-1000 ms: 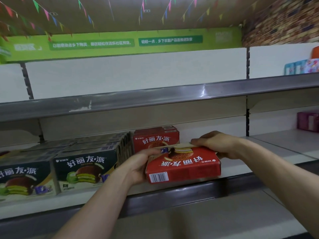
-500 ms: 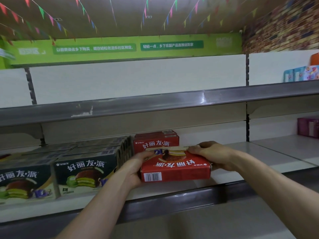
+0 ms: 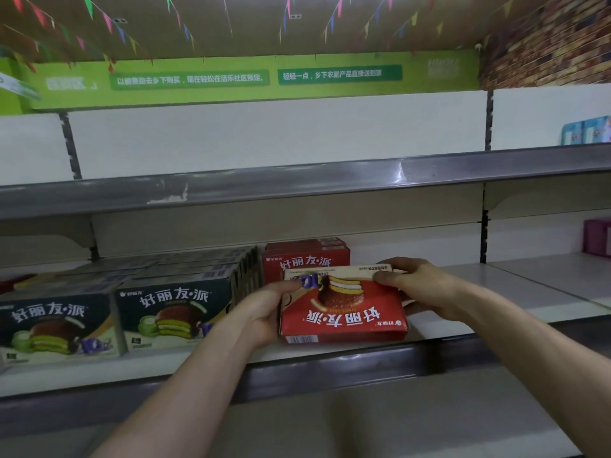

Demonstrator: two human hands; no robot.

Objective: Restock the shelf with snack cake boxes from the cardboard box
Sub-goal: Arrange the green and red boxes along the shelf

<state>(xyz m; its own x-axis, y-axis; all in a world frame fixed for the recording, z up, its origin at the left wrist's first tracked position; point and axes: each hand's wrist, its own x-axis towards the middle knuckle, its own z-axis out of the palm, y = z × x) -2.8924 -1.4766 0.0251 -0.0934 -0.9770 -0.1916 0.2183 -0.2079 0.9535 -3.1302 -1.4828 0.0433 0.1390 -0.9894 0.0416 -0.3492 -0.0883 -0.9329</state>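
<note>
A red snack cake box (image 3: pixel 344 309) is held between both my hands over the front of the white shelf (image 3: pixel 463 312), its printed face tilted up toward me and upside down. My left hand (image 3: pixel 264 312) grips its left side with the thumb on top. My right hand (image 3: pixel 420 289) grips its far right corner. Directly behind it stands a stack of red boxes (image 3: pixel 305 257) on the shelf. The cardboard box is out of sight.
Rows of dark green snack cake boxes (image 3: pixel 172 309) fill the shelf to the left. The grey shelf edge (image 3: pixel 330 368) runs below the held box and another grey shelf (image 3: pixel 297 183) hangs above. A purple item (image 3: pixel 596 238) stands at the far right.
The red box has tipped so its printed face now turns up toward me, and both hands have brought it slightly nearer the red stack.
</note>
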